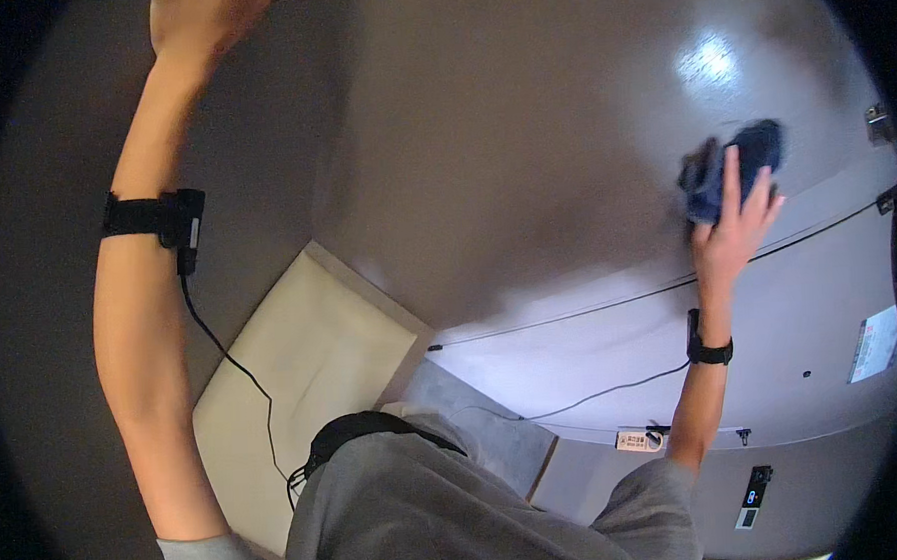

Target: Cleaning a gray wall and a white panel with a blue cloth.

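Observation:
My right hand (735, 226) presses a crumpled dark blue cloth (747, 162) against a glossy grey-brown panel (487, 128). The fingers are spread over the cloth, and its outline is slightly blurred. A bright reflection shines on the panel just above it. My left hand (208, 16) is raised at the top left, in front of a dark wall (261, 123). The picture's edge cuts off its fingers, so what they touch is hidden.
A cream cushioned surface (308, 339) lies below, beside the grey floor (492, 428). Thin black cables run from both wrist straps. On the right are a white door (609, 348), a hanging tag (639, 441), a sheet bearing writing (874, 344), and a wall-mounted device (754, 496).

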Demonstrator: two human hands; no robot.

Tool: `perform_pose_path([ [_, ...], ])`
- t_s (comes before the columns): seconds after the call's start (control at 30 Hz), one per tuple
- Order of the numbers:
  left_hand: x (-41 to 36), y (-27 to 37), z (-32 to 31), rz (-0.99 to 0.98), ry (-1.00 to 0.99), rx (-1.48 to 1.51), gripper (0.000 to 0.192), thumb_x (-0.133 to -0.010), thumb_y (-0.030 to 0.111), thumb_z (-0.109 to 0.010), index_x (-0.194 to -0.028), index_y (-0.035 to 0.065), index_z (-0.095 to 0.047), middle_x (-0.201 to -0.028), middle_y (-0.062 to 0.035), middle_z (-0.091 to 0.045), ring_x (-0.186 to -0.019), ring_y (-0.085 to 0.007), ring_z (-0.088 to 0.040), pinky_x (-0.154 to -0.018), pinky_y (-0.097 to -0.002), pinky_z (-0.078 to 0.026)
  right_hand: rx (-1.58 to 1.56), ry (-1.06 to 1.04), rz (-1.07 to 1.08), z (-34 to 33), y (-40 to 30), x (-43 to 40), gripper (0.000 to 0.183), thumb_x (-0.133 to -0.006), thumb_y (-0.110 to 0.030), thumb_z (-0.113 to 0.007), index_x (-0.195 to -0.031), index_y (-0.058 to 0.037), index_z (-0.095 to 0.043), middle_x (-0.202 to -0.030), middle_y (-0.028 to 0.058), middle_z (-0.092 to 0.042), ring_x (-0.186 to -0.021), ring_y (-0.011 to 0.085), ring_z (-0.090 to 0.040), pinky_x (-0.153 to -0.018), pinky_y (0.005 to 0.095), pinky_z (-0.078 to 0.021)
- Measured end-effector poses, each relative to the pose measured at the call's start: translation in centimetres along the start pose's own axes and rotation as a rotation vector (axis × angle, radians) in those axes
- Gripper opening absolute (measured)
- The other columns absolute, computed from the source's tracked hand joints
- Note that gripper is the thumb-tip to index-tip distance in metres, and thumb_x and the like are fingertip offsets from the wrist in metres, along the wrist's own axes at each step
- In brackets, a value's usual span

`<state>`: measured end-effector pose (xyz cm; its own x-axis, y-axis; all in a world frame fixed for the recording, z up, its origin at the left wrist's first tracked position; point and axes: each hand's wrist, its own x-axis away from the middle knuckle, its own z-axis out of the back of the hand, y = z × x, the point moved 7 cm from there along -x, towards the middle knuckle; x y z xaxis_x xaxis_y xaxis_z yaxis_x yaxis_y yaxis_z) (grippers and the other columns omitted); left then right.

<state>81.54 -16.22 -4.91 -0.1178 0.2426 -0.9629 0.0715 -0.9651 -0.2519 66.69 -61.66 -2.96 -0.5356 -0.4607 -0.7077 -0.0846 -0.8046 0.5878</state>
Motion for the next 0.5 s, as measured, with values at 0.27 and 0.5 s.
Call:
perform_pose_path([
  [0.27,-0.5,-0.1,-0.5,-0.041,0.009,-0.109,0.049,-0.084,0.01,-0.066,-0.133,0.0112,-0.062,-0.163,-0.0104,-0.03,-0.153,-0.0281,-0.023,-0.127,-0.044,-0.019,-0.067,-0.279,0.115,-7.8,-9.4,12.8,0.06,-0.084,-0.015,-0.061,-0.143,-0.0181,-0.058,-0.129,0.0255,-0.057,-0.123,0.0421,-0.054,-0.109,0.0641,-0.0338],
  [0.5,-1.2,-0.2,-0.9,-0.043,0.018,-0.079,0.05,-0.084,0.011,-0.066,-0.134,0.0116,-0.062,-0.163,-0.0127,-0.03,-0.153,-0.0304,-0.023,-0.127,-0.045,-0.018,-0.456,-0.556,0.468,-14.0,-22.3,27.6,0.023,-0.091,-0.022,-0.064,-0.107,-0.0065,-0.072,-0.143,0.005,-0.056,-0.133,0.0206,-0.051,-0.115,0.0358,-0.0372],
])
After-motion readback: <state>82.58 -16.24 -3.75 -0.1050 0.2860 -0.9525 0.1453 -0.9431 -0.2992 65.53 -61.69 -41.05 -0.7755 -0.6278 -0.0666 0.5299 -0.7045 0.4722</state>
